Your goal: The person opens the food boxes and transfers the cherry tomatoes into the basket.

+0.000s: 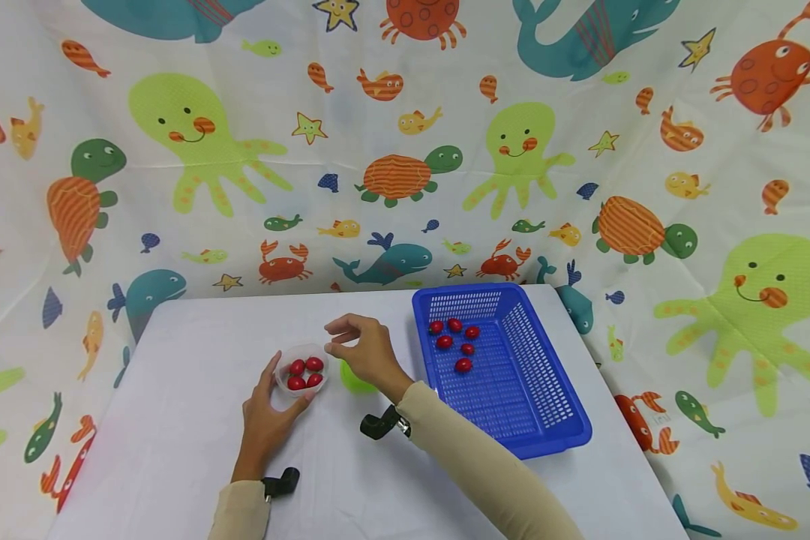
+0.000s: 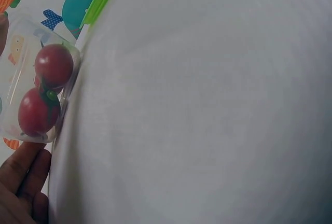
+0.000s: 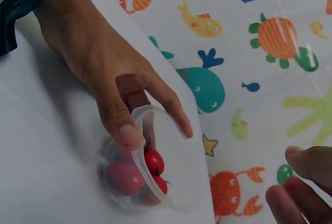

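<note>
My left hand point(image 1: 267, 420) holds a clear plastic container point(image 3: 187, 193) on the table, thumb on one side and fingers on the other. Several red cherry tomatoes point(image 1: 297, 382) lie inside it; through its wall in the left wrist view, a tomato point(image 2: 39, 111) shows its green stem. My right hand point(image 1: 364, 349) hovers just right of the container, fingers loosely bent, with nothing seen between them. In the right wrist view only the fingertips point(image 3: 311, 164) of that hand show. Partly beneath the right hand lies a bright green lid point(image 1: 355, 379).
A blue plastic basket point(image 1: 547, 375) stands on the right of the white-covered table point(image 1: 175, 420), with several cherry tomatoes point(image 1: 463, 365) toward its far left. Behind and at the sides hangs a sheet point(image 1: 391, 120) printed with sea animals.
</note>
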Tool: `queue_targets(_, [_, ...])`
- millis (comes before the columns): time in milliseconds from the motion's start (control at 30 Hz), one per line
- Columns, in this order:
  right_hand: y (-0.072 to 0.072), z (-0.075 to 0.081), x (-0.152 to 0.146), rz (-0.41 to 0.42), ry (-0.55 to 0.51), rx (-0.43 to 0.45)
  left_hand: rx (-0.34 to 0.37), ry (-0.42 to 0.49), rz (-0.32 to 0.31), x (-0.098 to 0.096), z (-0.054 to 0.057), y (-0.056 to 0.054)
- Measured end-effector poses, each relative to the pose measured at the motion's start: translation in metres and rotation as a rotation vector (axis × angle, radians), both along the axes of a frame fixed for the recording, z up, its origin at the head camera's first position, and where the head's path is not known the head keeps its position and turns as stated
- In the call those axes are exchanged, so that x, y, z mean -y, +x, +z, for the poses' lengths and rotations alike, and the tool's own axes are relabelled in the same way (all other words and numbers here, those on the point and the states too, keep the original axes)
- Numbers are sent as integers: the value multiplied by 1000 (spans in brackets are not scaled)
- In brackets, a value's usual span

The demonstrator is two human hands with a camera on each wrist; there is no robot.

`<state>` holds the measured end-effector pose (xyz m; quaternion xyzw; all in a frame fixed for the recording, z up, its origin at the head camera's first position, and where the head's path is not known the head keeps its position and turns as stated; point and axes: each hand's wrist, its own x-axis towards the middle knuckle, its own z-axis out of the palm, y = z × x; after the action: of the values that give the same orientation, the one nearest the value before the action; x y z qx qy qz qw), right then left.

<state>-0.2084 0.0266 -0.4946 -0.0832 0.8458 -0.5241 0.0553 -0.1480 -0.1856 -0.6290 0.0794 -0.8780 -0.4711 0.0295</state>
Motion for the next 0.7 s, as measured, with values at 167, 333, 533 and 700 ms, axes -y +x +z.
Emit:
queue_targets(167, [1,-6,8,23,7,39,-8,2,0,0,-1,0])
queue_targets(333, [0,-17,15,37,14,75,20,4,0,0,-2,0])
queue_targets(533, [1,-29,24,83,34,95,20,-6,-7,1,-3,-1])
queue_targets(700, [3,-36,31,103,59,106,10,-14,-9,2,-3,-1])
